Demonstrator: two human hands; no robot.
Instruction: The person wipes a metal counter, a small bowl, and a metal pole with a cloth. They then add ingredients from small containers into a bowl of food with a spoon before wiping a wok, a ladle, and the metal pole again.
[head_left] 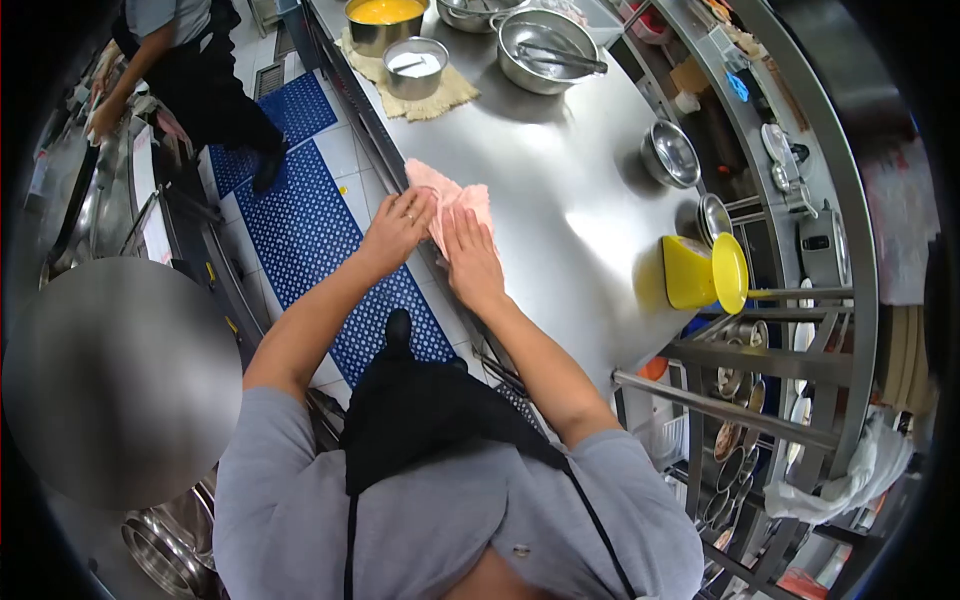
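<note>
A pink cloth [468,202] lies bunched at the left edge of the steel worktable [560,290]. My right hand [472,258] rests flat on it, fingers stretched out and pointing away from me. Beside it, my left hand [398,234] has its fingers bent over the cloth's left side, at the table's edge. The fingertips there press on the cloth and appear to grip it. Part of the cloth is hidden under both hands.
At the table's far end stand a pot of yellow liquid [386,12], a small pot of white contents [416,70] and a steel bowl [545,75]. A yellow container [690,272] is at the right edge. Another person [190,75] works at the left.
</note>
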